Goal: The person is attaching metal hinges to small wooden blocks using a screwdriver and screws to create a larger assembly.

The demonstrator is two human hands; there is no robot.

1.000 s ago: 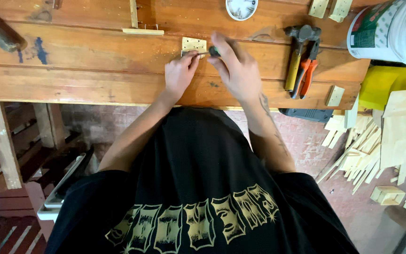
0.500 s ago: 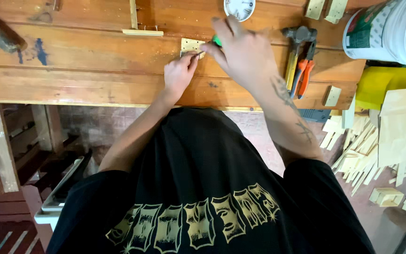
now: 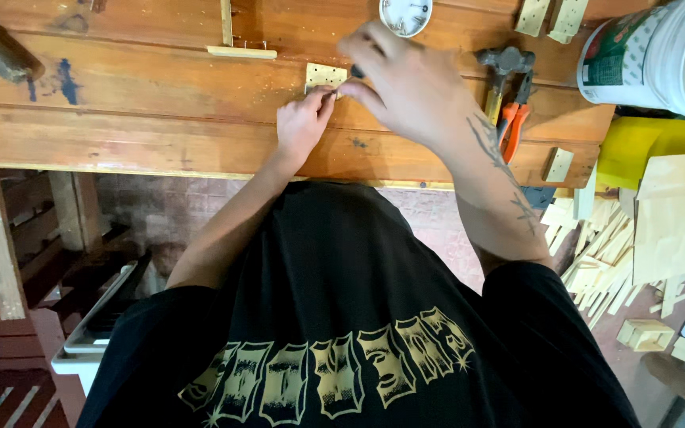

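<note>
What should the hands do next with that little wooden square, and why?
Probably keep the left hand pinning the small pale wooden square flat on the workbench while the right hand, which grips something small and dark at its fingertips, comes down to the square's edge. The right hand is beside the piece, so the square likely needs steadying first.

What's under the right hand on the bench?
The right hand covers the right edge of the small wood plate that the left hand steadies. A dark tool tip shows at its fingers; the rest is hidden.
</note>
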